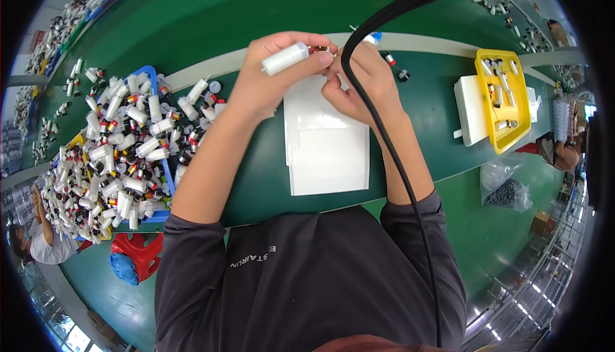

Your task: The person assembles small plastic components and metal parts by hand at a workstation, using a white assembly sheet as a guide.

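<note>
My left hand (259,76) is closed round a white plastic cylinder (285,58) with a dark red and brass-coloured end, which lies between thumb and fingers above the bench. Close beside its fingertips, my right hand (368,80) is curled with thumb and forefinger drawn together. A black cable across the view hides part of that hand, and what its fingers grip cannot be made out. Just beyond the right knuckles shows a small blue and white piece (375,37). Below both hands lie white sheets (330,166) on the green bench.
At left, a blue tray (168,182) is heaped with similar cylinders, some spilling beside it. On the right a yellow tray (485,105) holds several parts, next to a white box (471,112). A green belt (269,6) carrying more cylinders runs beyond. A red stool (148,254) stands below left.
</note>
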### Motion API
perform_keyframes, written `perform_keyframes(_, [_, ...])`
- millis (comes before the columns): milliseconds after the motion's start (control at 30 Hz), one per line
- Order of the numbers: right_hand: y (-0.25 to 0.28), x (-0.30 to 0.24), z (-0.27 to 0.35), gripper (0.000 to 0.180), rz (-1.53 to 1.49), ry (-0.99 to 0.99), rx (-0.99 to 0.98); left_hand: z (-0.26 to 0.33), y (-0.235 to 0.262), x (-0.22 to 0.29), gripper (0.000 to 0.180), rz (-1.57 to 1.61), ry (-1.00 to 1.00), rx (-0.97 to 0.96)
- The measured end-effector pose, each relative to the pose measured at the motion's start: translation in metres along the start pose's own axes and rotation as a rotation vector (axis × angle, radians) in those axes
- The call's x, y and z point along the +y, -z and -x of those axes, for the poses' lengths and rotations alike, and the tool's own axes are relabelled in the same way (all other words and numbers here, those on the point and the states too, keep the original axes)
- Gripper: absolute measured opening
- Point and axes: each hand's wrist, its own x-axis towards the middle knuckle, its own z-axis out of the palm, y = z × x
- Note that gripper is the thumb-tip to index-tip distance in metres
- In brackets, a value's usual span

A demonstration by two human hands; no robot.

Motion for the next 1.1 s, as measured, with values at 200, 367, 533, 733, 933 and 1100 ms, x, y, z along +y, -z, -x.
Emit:
perform_keyframes(200, [-0.006,-0.008,0.001,0.023,0.096,-0.035,0.039,0.008,-0.011,0.013,0.04,-0.025,0.065,0.143])
perform_keyframes(367, [0.01,-0.023,-0.002,0.022,-0.133,-0.364,0.072,-0.02,0.066,0.044,0.043,-0.317,-0.108,0.213])
perform_keyframes(533, [0.024,-0.049,0.008,0.014,-0.274,-0.546,-0.092,-0.046,0.207,0.097,0.047,-1.204,0.126,0.479])
perform_keyframes(733, [0.034,-0.081,0.061,0.021,-0.166,-0.693,-0.417,-0.091,0.242,0.095,0.065,-1.945,0.202,0.031])
perform_keyframes(933, [0.027,-0.088,0.065,0.036,-0.046,-0.679,-0.562,-0.21,0.22,-0.006,0.07,-1.406,0.368,0.825])
perform_keyframes(1100, [0.025,-0.096,0.05,0.037,-0.073,-0.674,-0.592,-0.18,0.241,0.014,0.042,-0.939,-0.061,0.538])
